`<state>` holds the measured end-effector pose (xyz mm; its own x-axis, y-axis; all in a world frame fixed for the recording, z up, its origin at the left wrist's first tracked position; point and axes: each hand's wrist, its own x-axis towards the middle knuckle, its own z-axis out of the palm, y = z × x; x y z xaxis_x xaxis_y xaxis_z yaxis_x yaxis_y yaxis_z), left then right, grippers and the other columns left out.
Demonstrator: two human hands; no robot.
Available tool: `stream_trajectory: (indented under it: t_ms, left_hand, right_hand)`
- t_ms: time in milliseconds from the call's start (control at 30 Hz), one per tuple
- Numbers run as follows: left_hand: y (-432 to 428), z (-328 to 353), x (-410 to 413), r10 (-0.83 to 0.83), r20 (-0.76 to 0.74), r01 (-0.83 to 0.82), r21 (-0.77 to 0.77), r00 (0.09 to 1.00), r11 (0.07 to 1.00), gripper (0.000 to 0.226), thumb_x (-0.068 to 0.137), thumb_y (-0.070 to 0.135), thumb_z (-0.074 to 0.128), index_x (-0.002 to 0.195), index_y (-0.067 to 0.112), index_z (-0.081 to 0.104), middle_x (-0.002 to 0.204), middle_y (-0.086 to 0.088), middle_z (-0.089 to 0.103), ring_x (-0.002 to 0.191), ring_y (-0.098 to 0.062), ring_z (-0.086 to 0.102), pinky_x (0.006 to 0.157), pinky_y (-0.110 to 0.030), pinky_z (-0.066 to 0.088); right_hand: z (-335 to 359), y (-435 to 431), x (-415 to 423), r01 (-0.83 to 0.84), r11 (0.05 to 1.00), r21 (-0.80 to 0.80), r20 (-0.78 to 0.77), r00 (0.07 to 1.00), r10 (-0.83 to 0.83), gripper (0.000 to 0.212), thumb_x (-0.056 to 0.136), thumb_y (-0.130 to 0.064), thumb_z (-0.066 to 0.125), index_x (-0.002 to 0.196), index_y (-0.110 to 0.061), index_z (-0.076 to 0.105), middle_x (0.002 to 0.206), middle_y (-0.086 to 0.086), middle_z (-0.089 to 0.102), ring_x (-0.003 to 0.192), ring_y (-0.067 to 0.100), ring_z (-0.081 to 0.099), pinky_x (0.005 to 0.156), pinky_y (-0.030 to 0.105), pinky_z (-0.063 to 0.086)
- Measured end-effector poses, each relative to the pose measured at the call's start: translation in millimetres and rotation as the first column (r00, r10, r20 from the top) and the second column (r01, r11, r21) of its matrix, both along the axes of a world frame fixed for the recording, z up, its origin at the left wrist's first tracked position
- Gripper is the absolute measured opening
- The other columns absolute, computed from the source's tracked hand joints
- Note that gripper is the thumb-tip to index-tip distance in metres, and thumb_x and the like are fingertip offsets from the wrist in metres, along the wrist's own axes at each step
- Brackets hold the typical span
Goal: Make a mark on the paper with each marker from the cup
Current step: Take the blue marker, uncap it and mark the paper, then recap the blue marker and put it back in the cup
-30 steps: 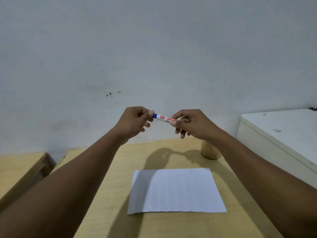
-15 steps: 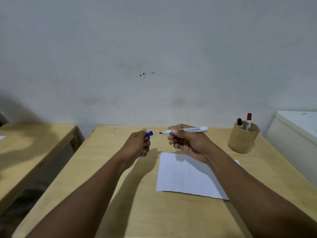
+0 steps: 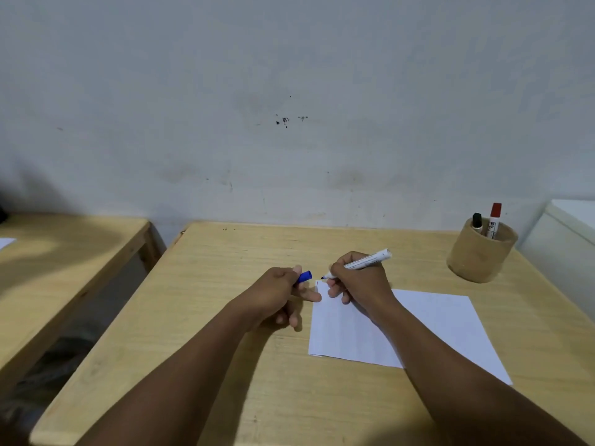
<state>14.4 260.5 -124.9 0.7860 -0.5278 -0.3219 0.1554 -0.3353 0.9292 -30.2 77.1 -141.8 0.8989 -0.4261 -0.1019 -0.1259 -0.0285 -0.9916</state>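
While the blue cap is pinched aside in the left hand, the uncapped marker is gripped in the right hand, its tip angled at the paper corner for marking.

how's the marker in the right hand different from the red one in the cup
The marker in the right hand is uncapped, its tip at the paper corner; the red marker is capped. The held one slants; the red one stands nearly upright in the cup. Both have white barrels.

Uncapped marker tip at paper corner
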Motion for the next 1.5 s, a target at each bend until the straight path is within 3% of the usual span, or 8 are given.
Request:
stream_trajectory:
  t_ms: [500,700,767,867,1033,1133,1233,1500]
  left_hand:
    - [-3,-4,4,0.010,-0.006,-0.010,-0.016,1.000,1.000,0.042,0.109,0.041,0.031,0.105,0.006,0.054,0.100,-0.005,0.082,0.042,-0.024,0.062,0.039,-0.021,0.038]
    - [-5,-5,7,0.002,-0.003,-0.003,-0.008,1.000,1.000,0.044,0.109,0.042,0.031,0.117,0.005,0.053,0.101,-0.005,0.082,0.046,-0.027,0.065,0.040,-0.023,0.041]
    - [-5,-5,7,0.004,-0.001,-0.004,-0.009,1.000,1.000,0.044,0.109,0.042,0.031,0.118,0.006,0.054,0.101,-0.005,0.082,0.047,-0.027,0.066,0.039,-0.022,0.041]
    - [-4,-3,6,0.004,-0.017,-0.005,-0.019,1.000,1.000,0.044,0.109,0.041,0.032,0.115,0.003,0.054,0.102,-0.007,0.082,0.047,-0.027,0.065,0.039,-0.022,0.041]
    - [-6,13,10,0.033,0.033,-0.030,-0.105,0.999,0.994,0.037,0.106,0.040,0.043,0.099,0.005,0.054,0.101,-0.010,0.082,0.045,-0.024,0.061,0.047,-0.027,0.035]
    - [-18,35,15,0.034,0.110,-0.018,-0.145,0.993,0.989,0.038,0.101,0.036,0.058,0.109,-0.001,0.062,0.104,-0.012,0.081,0.051,-0.021,0.058,0.054,-0.028,0.041]
    - [-36,61,15,-0.010,0.170,0.043,-0.189,0.985,0.981,0.028,0.096,0.032,0.068,0.106,0.006,0.070,0.106,-0.012,0.080,0.057,-0.020,0.062,0.060,-0.028,0.045]
    - [-102,96,-6,-0.114,0.177,0.165,-0.311,0.978,0.936,0.014,0.091,0.018,0.073,0.101,0.010,0.070,0.096,-0.007,0.076,0.065,-0.020,0.065,0.061,-0.024,0.050]
  right_hand:
    - [-13,2,5,0.038,0.996,-0.079,0.017,0.999,-0.037,0.009,0.073,-0.010,0.075,0.075,-0.004,0.068,0.078,0.028,0.075,0.057,0.026,0.070,0.052,0.032,0.048]
    - [-14,-1,5,-0.006,0.993,-0.114,0.017,1.000,0.008,0.009,0.072,-0.005,0.075,0.073,-0.001,0.067,0.075,0.032,0.072,0.057,0.028,0.070,0.053,0.032,0.050]
    - [-11,-1,4,0.005,0.998,-0.065,0.020,1.000,-0.003,0.008,0.074,-0.004,0.073,0.074,0.001,0.067,0.072,0.032,0.070,0.056,0.030,0.069,0.052,0.031,0.051]
    - [1,-5,4,0.061,0.988,0.139,0.038,0.997,-0.067,0.009,0.078,-0.009,0.067,0.076,0.000,0.067,0.066,0.023,0.065,0.051,0.027,0.060,0.047,0.029,0.043]
    - [34,-33,3,0.205,0.823,0.529,0.019,0.967,-0.253,0.015,0.088,-0.014,0.066,0.075,-0.011,0.059,0.053,0.003,0.057,0.035,0.008,0.040,0.035,0.018,0.024]
    - [62,-51,-13,0.032,0.858,0.513,0.127,0.985,-0.112,0.010,0.092,-0.018,0.068,0.084,-0.014,0.063,0.062,0.005,0.063,0.043,0.008,0.052,0.039,0.017,0.036]
    - [88,-71,-34,-0.111,0.832,0.544,0.191,0.982,0.006,0.016,0.095,-0.023,0.058,0.093,-0.011,0.069,0.070,0.008,0.069,0.052,0.014,0.060,0.046,0.021,0.045]
    - [103,-102,-69,-0.026,0.861,0.509,0.162,0.985,-0.066,0.021,0.091,-0.020,0.058,0.077,-0.009,0.068,0.061,0.009,0.067,0.044,0.014,0.056,0.041,0.020,0.040]
